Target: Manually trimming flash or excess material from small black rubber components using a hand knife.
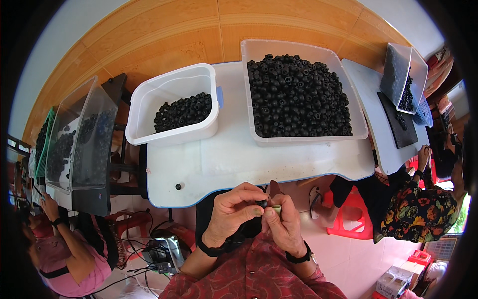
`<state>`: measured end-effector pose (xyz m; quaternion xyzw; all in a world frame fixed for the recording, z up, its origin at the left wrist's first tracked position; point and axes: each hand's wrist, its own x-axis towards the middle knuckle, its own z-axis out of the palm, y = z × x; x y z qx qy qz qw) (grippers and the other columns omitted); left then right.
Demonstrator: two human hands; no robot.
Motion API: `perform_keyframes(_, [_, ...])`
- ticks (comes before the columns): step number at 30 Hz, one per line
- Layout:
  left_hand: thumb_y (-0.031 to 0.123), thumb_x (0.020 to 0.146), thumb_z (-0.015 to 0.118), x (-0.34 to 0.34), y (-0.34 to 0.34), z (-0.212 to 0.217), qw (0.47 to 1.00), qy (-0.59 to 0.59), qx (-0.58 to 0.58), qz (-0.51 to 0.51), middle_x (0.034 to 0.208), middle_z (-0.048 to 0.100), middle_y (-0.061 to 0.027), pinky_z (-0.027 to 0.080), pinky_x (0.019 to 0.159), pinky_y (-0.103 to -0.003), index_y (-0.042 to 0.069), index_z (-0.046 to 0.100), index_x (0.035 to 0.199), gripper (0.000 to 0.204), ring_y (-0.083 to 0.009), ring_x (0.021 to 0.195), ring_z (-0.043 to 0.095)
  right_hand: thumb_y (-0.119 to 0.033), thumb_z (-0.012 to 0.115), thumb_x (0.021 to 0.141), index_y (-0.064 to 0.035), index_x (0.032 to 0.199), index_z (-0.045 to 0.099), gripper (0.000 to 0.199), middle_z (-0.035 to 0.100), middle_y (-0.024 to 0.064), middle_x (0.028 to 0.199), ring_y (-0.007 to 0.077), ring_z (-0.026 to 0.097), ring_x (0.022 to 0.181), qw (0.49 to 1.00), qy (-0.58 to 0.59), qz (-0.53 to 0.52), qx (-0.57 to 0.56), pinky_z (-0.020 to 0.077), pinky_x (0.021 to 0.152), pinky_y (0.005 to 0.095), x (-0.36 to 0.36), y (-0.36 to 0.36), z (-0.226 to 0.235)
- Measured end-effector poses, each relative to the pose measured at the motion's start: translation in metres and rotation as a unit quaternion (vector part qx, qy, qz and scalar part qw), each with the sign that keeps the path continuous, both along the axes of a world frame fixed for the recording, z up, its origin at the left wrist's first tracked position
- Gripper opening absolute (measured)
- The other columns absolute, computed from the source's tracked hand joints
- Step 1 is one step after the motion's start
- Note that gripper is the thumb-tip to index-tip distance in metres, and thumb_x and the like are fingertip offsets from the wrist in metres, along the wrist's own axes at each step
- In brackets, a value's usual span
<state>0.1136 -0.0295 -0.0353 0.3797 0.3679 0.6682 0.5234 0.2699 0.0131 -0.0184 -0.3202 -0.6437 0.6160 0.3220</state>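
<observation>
Pinching small, round, black, plastic-looking piece (261,203) in left hand (233,213), fingertips drawn close; clasping small pale-green object (277,209) in right hand (284,224). Held by near edge of blue-rimmed white table (234,167). Probably best braced, turned slowly.

1. A tan tiled wall (169,32) ran across the back.
2. A person in a dark floral shirt (418,214) was at the right, near a red plastic stool (354,230).
3. A person in a pink shirt (82,264) worked at the left.
4. Black cables (133,271) lay tangled at lower left.
5. A whitish box (393,284) stood at lower right.
</observation>
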Motion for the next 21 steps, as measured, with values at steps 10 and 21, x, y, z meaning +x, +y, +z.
perform_keyframes(10, [-0.001,0.079,0.072,-0.0031,-0.0009,0.0,1.0,0.018,0.001,0.011,0.103,0.061,-0.0085,0.051,0.074,-0.021,-0.002,0.067,0.106,0.027,-0.0117,0.088,0.061,-0.021,0.05,0.099,0.0035,0.104,0.046,0.025,0.056,0.0043,0.067,0.0088,0.053,0.053,0.999,-0.037,0.003,0.005,0.0416,0.047,0.0236,-0.0003,-0.0007,-0.0006])
perform_keyframes(21, [0.0,0.078,0.073,-0.0055,-0.0018,0.0033,0.998,0.051,-0.016,0.028,0.098,0.063,-0.0076,0.052,0.072,-0.02,-0.002,0.068,0.103,0.025,-0.0106,0.084,0.062,-0.022,0.047,0.1,0.0023,0.103,0.044,0.025,0.053,0.0026,0.066,0.0086,0.052,0.053,0.999,-0.027,0.025,-0.021,0.0413,0.049,0.0231,-0.0035,-0.0006,-0.0043])
